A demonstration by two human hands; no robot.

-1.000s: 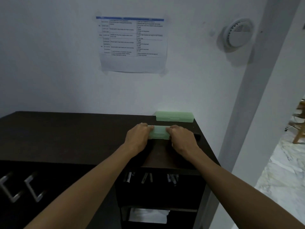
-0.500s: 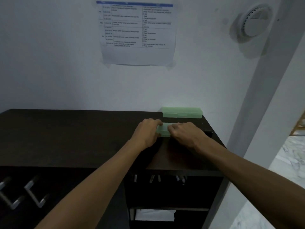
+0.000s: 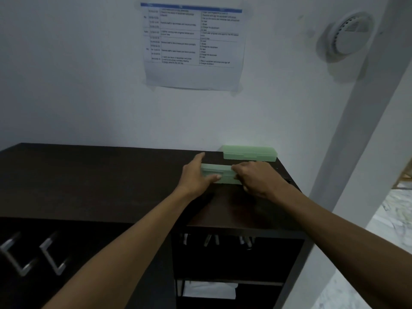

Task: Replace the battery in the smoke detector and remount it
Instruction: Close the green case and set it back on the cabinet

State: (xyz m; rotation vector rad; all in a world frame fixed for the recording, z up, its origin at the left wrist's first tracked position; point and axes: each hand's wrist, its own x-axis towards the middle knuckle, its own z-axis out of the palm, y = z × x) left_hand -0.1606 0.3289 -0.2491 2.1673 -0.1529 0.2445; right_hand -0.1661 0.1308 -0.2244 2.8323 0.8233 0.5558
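Note:
A pale green plastic case [image 3: 219, 172] lies on the dark cabinet top [image 3: 100, 179] near its right end. My left hand [image 3: 196, 175] holds the case's left end, thumb on its front edge and fingers stretched past its back. My right hand [image 3: 256, 178] grips the case's right end with curled fingers. A second green case [image 3: 249, 153], closed, sits against the wall just behind. The round white smoke detector [image 3: 347, 35] is mounted high on the wall at the upper right.
A printed schedule sheet [image 3: 192, 45] is taped to the wall above the cabinet. Metal handles [image 3: 33, 255] show on the cabinet's left front. An open shelf below holds white paper [image 3: 209, 289]. A white door frame [image 3: 365, 121] rises at the right.
My left hand's fingers have straightened and reached past the case's back edge. The view has tilted slightly, so the detector sits a little lower in frame.

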